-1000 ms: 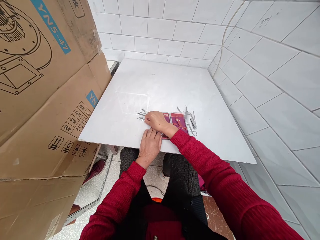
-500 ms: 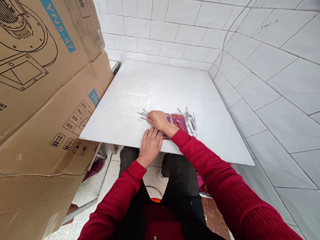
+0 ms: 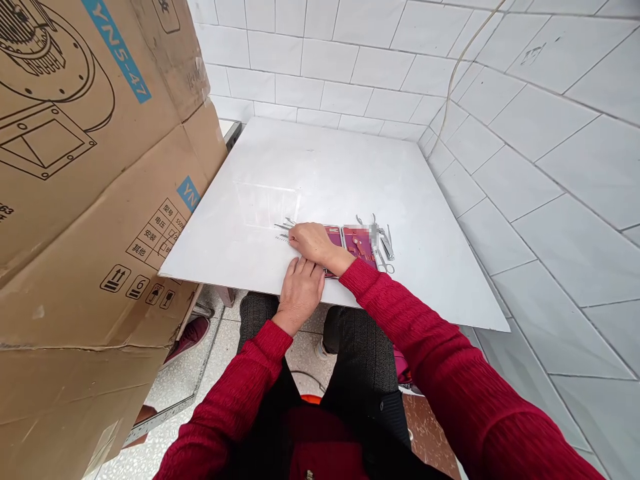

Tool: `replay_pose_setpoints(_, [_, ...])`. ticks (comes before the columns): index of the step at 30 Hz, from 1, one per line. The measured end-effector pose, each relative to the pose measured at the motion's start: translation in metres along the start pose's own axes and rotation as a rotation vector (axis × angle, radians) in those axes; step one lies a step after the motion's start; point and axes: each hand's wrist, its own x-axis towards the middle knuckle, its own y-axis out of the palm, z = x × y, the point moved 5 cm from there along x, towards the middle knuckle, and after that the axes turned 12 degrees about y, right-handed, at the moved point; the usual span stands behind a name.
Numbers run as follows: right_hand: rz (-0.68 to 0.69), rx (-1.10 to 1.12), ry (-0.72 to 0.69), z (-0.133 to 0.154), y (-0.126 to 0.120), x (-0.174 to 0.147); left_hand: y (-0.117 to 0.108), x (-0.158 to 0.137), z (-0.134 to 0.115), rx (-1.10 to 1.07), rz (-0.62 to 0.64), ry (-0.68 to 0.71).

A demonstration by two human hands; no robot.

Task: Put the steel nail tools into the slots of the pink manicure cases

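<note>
An open red manicure case (image 3: 358, 244) lies on the white table, with part of its left half hidden by my hands. My left hand (image 3: 301, 287) rests with its fingers out flat at the case's lower left edge. Across and above it reaches my right hand (image 3: 312, 241), its fingers curled together at the left side of the case; what they hold, if anything, is hidden. Several thin metal tools (image 3: 283, 228) lie just beyond those fingertips. To the right of the case are small scissors (image 3: 385, 267), nail clippers (image 3: 387, 248) and other metal tools.
The white tabletop (image 3: 330, 173) runs back to a tiled wall (image 3: 340, 73), with another tiled wall on the right. Large cardboard boxes (image 3: 100, 220) stand along the left side. A cable (image 3: 453, 80) hangs in the back right corner. My knees are under the front edge.
My right hand has shifted slightly left, toward the thin tools, covering more of them. More of the case's left half shows. My left hand has stayed in place.
</note>
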Motion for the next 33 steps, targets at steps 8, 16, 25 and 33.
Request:
replay_pose_setpoints(8, [0.003, -0.017, 0.087, -0.005, -0.008, -0.005, 0.001, -0.001, 0.000, 0.005, -0.023, 0.003])
replay_pose_setpoints(16, [0.030, -0.071, 0.074, -0.005, -0.006, -0.001, 0.001, -0.001, 0.000, -0.003, -0.011, -0.001])
replay_pose_setpoints(25, [0.038, -0.204, 0.029, 0.003, -0.002, 0.013, 0.000, -0.001, 0.000, -0.010, -0.011, -0.002])
replay_pose_setpoints(33, [0.041, -0.219, 0.037, 0.009, -0.004, 0.014, 0.001, -0.001, -0.001, -0.012, -0.023, 0.005])
